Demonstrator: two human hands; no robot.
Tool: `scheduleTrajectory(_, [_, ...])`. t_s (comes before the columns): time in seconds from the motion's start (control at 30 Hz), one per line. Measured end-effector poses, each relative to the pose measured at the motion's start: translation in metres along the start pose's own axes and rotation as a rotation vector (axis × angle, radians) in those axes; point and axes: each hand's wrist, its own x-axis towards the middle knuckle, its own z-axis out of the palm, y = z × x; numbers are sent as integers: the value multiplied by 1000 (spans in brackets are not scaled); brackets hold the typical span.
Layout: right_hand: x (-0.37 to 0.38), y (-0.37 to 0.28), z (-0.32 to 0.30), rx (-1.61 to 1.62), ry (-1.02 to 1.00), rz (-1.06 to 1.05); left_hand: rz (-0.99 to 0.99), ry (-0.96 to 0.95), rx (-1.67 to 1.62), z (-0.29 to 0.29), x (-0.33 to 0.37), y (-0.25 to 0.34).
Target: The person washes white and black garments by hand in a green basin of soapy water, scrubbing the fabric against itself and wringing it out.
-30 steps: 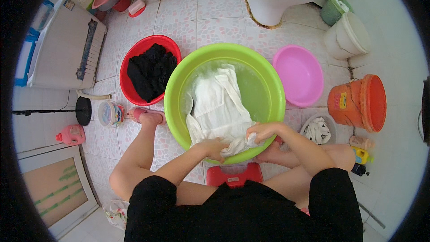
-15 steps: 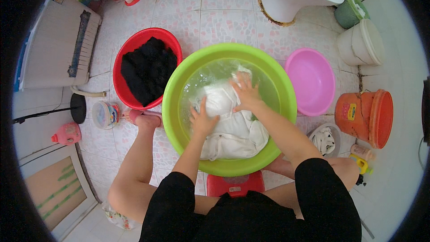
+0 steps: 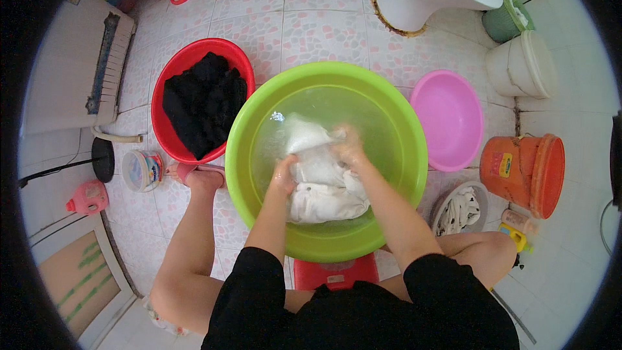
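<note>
A wet white garment lies bunched in cloudy water inside a large lime-green basin. At its left side my left hand grips the cloth, fingers curled and partly hidden by the water. My right hand holds the upper right part of the same garment, its fingertips under fabric and water. Small fasteners show along a folded edge of the cloth nearer to me.
Left of the basin stands a red tub with dark clothing. A pink basin, an orange bucket and a grey bowl of cloth are at the right. A red stool sits below the basin.
Both hands have gone from spread on top of the garment to gripping its sides. The garment is gathered into a narrower bundle, and the water looks cloudier.
</note>
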Motion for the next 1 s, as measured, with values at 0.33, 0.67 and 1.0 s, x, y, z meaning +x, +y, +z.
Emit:
scheduleTrajectory(0.33, [-134, -107, 34, 279, 223, -647, 268, -477, -688, 29, -25, 11])
scheduleTrajectory(0.67, [-113, -108, 25, -187, 608, -570, 293, -342, -603, 53, -44, -31])
scheduleTrajectory(1.0, [-50, -28, -30, 88, 538, -222, 428, -14, 97, 49, -88, -1])
